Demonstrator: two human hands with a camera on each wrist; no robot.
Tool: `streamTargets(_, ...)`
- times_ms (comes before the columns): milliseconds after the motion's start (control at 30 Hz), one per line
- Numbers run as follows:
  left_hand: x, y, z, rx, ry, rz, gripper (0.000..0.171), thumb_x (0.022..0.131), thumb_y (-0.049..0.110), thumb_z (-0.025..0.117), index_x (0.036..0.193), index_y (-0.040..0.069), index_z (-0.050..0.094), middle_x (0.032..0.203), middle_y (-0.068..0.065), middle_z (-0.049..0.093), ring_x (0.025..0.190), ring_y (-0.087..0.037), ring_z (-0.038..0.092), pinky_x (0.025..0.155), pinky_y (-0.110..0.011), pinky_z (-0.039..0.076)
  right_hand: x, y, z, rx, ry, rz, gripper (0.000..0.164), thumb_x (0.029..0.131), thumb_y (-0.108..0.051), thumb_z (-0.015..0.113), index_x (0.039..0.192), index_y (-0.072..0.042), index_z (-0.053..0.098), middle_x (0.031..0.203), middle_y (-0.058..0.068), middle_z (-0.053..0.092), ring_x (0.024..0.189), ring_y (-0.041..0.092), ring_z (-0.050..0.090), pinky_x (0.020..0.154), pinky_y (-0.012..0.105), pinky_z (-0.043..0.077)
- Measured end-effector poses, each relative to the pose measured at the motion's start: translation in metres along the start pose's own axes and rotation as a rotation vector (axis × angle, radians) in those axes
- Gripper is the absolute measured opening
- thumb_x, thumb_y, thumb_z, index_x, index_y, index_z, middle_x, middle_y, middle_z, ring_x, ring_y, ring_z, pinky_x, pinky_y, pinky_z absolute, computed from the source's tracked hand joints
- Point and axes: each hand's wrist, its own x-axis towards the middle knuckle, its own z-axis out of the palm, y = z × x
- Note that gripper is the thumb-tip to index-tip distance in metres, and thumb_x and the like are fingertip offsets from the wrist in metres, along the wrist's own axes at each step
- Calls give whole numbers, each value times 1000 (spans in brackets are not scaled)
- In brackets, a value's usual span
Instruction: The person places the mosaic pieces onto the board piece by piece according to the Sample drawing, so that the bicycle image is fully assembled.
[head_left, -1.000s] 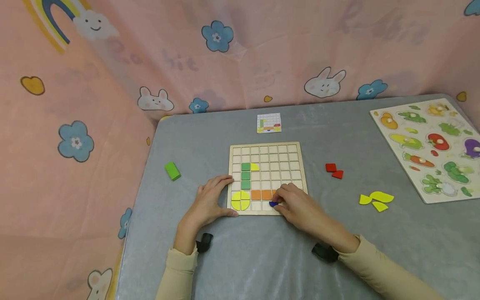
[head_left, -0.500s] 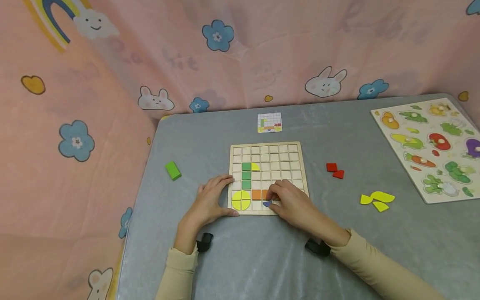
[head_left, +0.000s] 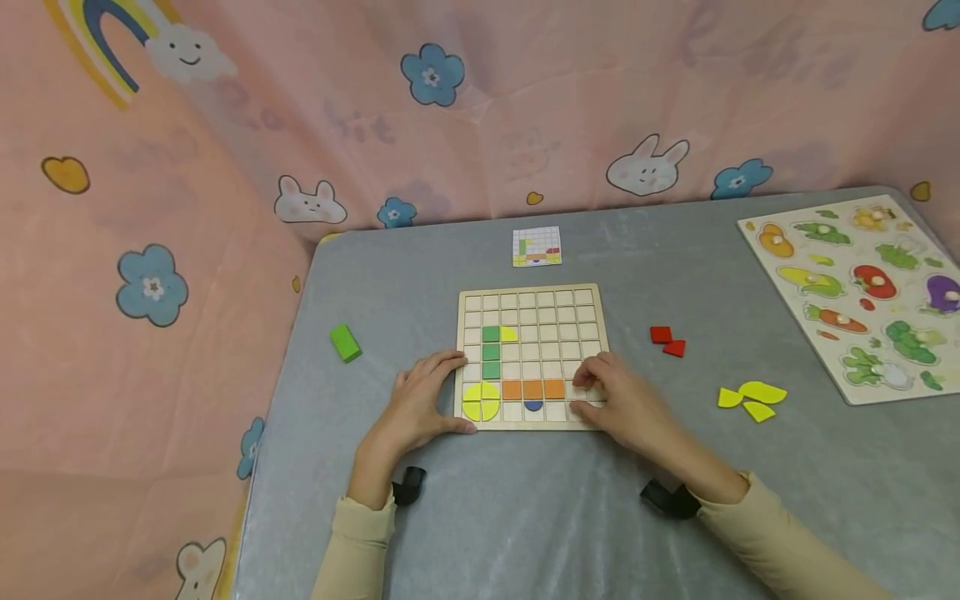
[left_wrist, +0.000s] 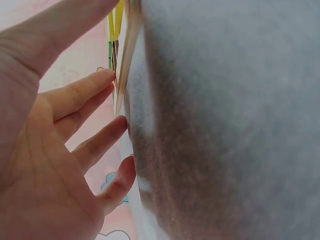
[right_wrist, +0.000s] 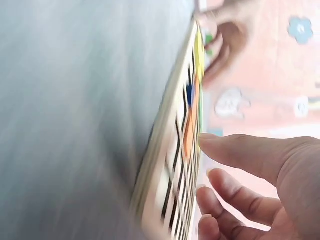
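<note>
A wooden grid board (head_left: 549, 333) lies flat on the table. Set in its cells are a column of green squares (head_left: 491, 352), a yellow quarter circle (head_left: 509, 334), a yellow circle (head_left: 472, 411) of quarter pieces and a row of orange squares (head_left: 532, 389). Under the middle orange square sits a blue half circle (head_left: 533, 406). My left hand (head_left: 416, 400) rests with spread fingers at the board's left edge, thumb by the near corner. Over the board's lower right cells hovers my right hand (head_left: 618, 400), fingers loosely bent, nothing between thumb and fingertips in the right wrist view.
Behind the board lies a small pattern card (head_left: 537, 247). A green block (head_left: 346, 342) is off to the left. To the right are red pieces (head_left: 661, 335), yellow pieces (head_left: 762, 391) and a vegetable puzzle board (head_left: 855, 252). A pink printed curtain hangs behind.
The blue half circle moved left into the cell under the middle orange square, and my right hand let go of it and drew back to the right. My left hand stayed put.
</note>
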Motion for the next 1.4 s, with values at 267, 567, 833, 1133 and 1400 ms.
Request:
streamTargets(267,1,0,1,1,1,-1,100,71,33,101,156,13,52,165,-1,46,154,-29,40,110,-58,32,-22,48,-26,-68,96,111,35,86,-16,87,112,-1,69,118,23,56,114,42,49,90,58,47)
streamTargets(567,2,-1,2,-1,2,12,100,71,34,101,156,13,52,165,-1,46,154,-29,40,109,-58,33,-53,80,-45,-100,172,203,33,90,-9,83,115,6,68,124,36,52,116,54,40,93,67,38)
streamTargets(833,1,0,2,-4,7,0,100,70,33,101,155,13,53,165,-2,46,154,-30,40,110,-57,32,-72,98,-55,-105,207,293,21,98,2,65,118,10,66,121,36,51,111,53,44,89,67,39)
streamTargets(1133,1,-1,2,2,7,1,100,70,33,101,155,13,53,165,-2,46,154,-29,40,109,-56,33,-60,85,-55,-114,207,255,20,95,2,72,113,8,74,104,28,63,88,38,57,75,50,46)
streamTargets(1400,1,-2,2,12,9,5,100,70,34,101,155,13,53,165,-2,46,154,-30,40,108,-57,34,-33,52,-37,-34,233,33,15,90,3,79,104,0,76,97,18,73,86,31,65,77,43,53)
